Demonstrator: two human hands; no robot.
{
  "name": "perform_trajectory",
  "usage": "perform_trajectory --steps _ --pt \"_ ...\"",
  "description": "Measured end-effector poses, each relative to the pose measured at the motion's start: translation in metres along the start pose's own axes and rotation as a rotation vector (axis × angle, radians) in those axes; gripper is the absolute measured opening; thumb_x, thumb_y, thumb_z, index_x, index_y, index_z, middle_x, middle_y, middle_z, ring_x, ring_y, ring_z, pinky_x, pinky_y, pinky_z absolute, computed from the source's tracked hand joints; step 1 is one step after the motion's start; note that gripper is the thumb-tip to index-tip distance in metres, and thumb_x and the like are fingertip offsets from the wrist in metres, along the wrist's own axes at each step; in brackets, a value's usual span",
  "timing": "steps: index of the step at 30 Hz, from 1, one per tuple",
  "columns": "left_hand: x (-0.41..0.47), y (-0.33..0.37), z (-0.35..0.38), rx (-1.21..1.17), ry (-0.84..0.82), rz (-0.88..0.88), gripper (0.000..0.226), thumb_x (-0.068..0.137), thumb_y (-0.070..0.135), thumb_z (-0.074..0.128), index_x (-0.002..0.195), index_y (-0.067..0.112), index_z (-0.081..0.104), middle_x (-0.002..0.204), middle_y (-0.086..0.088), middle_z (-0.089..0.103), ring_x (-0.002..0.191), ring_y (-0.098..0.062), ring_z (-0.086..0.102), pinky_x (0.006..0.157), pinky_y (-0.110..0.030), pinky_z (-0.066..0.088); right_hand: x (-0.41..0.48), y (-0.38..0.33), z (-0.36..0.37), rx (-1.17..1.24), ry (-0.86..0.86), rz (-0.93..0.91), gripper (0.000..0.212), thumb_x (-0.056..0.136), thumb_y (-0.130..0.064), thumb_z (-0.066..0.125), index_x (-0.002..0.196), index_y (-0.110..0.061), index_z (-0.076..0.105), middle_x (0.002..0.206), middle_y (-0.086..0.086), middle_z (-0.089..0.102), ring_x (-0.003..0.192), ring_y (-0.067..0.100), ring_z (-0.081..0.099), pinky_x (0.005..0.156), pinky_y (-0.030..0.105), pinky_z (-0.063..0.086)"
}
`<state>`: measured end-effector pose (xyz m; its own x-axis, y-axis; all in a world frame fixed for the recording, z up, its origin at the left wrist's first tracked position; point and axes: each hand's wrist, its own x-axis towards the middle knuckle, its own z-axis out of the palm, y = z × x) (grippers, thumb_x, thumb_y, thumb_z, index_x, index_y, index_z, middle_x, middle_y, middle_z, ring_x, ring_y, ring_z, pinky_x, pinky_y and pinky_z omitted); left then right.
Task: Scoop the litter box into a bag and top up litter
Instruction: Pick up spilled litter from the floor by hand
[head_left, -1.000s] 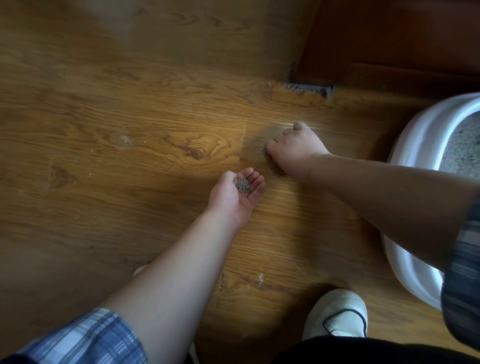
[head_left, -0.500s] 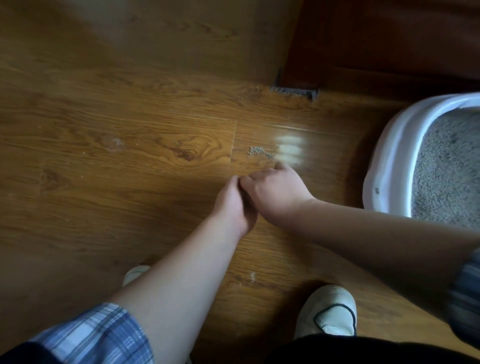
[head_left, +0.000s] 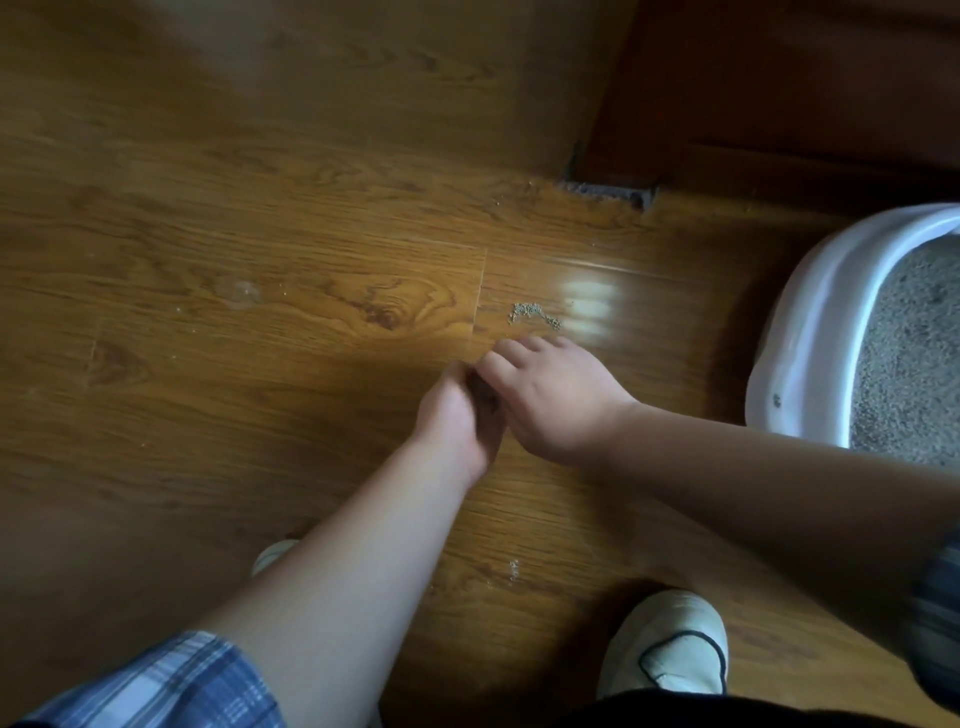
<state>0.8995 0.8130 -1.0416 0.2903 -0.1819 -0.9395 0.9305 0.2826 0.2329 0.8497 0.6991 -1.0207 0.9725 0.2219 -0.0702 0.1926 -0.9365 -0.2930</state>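
A small patch of spilled grey litter grains (head_left: 534, 315) lies on the wooden floor just beyond my hands. My left hand (head_left: 457, 415) is cupped, palm turned up and to the right; the grains seen in it a second ago are now hidden. My right hand (head_left: 550, 395) rests over the left palm, fingers curled down against it. The white litter box (head_left: 810, 332) with grey litter (head_left: 914, 353) inside stands at the right edge, partly out of frame. No bag or scoop is in view.
Dark wooden furniture (head_left: 779, 93) stands at the back right with a dusty gap (head_left: 608, 191) at its base. My white shoes (head_left: 670, 649) are at the bottom. A few stray grains (head_left: 514, 567) lie near my feet.
My right hand left the floor patch and came back onto my cupped left palm, covering the grains in it. The view shifted, showing more of the litter box.
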Motion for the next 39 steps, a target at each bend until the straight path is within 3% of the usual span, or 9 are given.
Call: perform_trajectory --steps 2,4,6,12,16,26,29,35,39 --pt "-0.001 0.006 -0.004 -0.04 0.044 0.052 0.027 0.098 0.015 0.037 0.083 0.009 0.059 0.069 -0.009 0.068 0.067 -0.02 0.067 0.063 -0.029 0.056 0.003 0.013 0.007 -0.052 -0.007 -0.022 0.035 0.083 -0.023 0.047 0.115 -0.015 0.06 0.107 0.005 0.061 0.096 0.03 0.057 0.08 0.04 0.044" --pt "-0.002 0.012 -0.01 -0.06 0.102 0.111 0.027 0.098 0.013 0.036 0.085 0.005 0.058 0.074 -0.013 0.064 0.071 -0.023 0.065 0.069 -0.032 0.057 0.006 0.023 0.019 -0.111 -0.074 0.005 0.05 0.091 -0.027 0.04 0.137 -0.012 0.054 0.137 0.008 0.056 0.125 0.031 0.052 0.101 0.044 0.041" --pt "0.0 0.017 -0.018 -0.069 0.155 0.151 0.027 0.096 0.01 0.036 0.085 0.004 0.06 0.079 -0.013 0.062 0.075 -0.023 0.064 0.074 -0.033 0.057 0.009 0.027 0.031 -0.163 -0.173 0.026 0.059 0.098 -0.033 0.033 0.151 -0.009 0.041 0.156 0.01 0.04 0.145 0.029 0.034 0.118 0.05 0.027" --pt "-0.004 0.022 -0.021 -0.116 0.16 0.144 0.027 0.096 0.011 0.038 0.087 0.002 0.061 0.081 -0.011 0.063 0.076 -0.022 0.064 0.078 -0.033 0.057 0.019 0.037 0.042 -0.334 -0.315 0.038 0.076 0.1 -0.056 0.019 0.159 -0.01 0.007 0.167 0.009 0.006 0.155 0.025 0.0 0.122 0.056 0.001" --pt "-0.006 0.019 -0.013 -0.127 0.126 0.143 0.026 0.095 0.01 0.038 0.087 0.002 0.062 0.078 -0.011 0.064 0.073 -0.022 0.065 0.072 -0.032 0.059 0.013 0.049 0.036 -0.35 -0.317 0.128 0.074 0.101 -0.053 0.012 0.159 -0.009 -0.003 0.167 0.01 -0.005 0.154 0.026 -0.009 0.121 0.056 -0.001" --pt "-0.011 0.011 0.009 -0.082 0.099 0.119 0.03 0.096 0.011 0.036 0.084 0.003 0.062 0.074 -0.01 0.066 0.07 -0.021 0.067 0.068 -0.031 0.06 -0.008 0.056 0.034 -0.146 -0.255 0.222 0.069 0.103 -0.044 0.027 0.16 -0.01 0.01 0.167 0.008 0.009 0.154 0.021 0.004 0.125 0.045 0.003" --pt "-0.012 0.009 0.012 -0.084 0.092 0.123 0.029 0.096 0.012 0.037 0.085 0.002 0.062 0.075 -0.01 0.065 0.071 -0.022 0.066 0.07 -0.032 0.059 -0.012 0.061 0.033 -0.008 -0.237 0.232 0.061 0.104 -0.033 0.034 0.159 -0.013 0.015 0.167 0.004 0.011 0.154 0.02 0.008 0.126 0.04 0.009" --pt "-0.013 0.007 0.016 -0.084 0.082 0.121 0.029 0.096 0.011 0.038 0.086 0.002 0.063 0.078 -0.011 0.066 0.069 -0.021 0.067 0.068 -0.031 0.06 -0.022 0.07 0.035 0.12 -0.232 0.207 0.055 0.104 -0.024 0.029 0.158 -0.018 0.019 0.166 0.0 0.016 0.153 0.021 0.015 0.119 0.044 0.031" --pt "-0.014 0.005 0.015 -0.081 0.078 0.125 0.029 0.096 0.011 0.038 0.086 0.001 0.063 0.079 -0.012 0.066 0.072 -0.022 0.068 0.07 -0.032 0.06 -0.022 0.073 0.032 0.196 -0.156 0.167 0.055 0.1 -0.008 0.04 0.154 -0.014 0.034 0.159 0.005 0.032 0.148 0.023 0.026 0.118 0.036 0.03"
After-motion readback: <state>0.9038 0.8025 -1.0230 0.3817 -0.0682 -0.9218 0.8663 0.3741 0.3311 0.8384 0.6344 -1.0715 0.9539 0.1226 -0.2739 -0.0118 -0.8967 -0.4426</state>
